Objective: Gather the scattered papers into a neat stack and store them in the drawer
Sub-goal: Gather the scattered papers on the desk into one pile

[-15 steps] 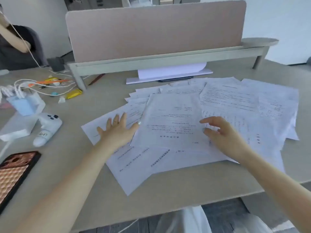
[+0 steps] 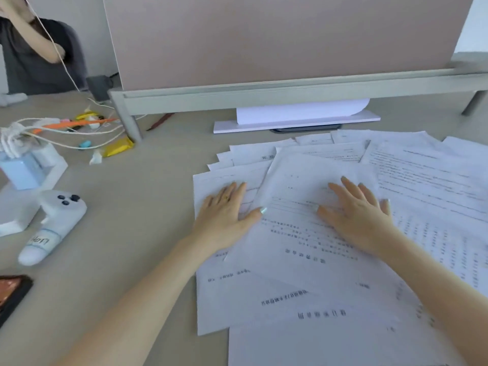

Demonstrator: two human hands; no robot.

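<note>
Several white printed papers (image 2: 330,283) lie fanned and overlapping across the right half of the beige desk (image 2: 148,196). My left hand (image 2: 227,210) rests flat, fingers spread, on the left sheets of the pile. My right hand (image 2: 356,210) lies flat on the top middle sheet, fingers apart and pointing away from me. Neither hand grips a sheet. No drawer is in view.
A pink divider panel (image 2: 277,38) on a grey rail stands behind the papers, with a white stand (image 2: 295,120) under it. At left lie a white controller (image 2: 56,220), a blue and white box (image 2: 23,173), cables, and a phone (image 2: 10,294). A person sits far left.
The view has moved closer and lower over the desk. Both hands have slid forward onto the sheets and now lie flat; the right hand has turned palm-down on the top sheet.
</note>
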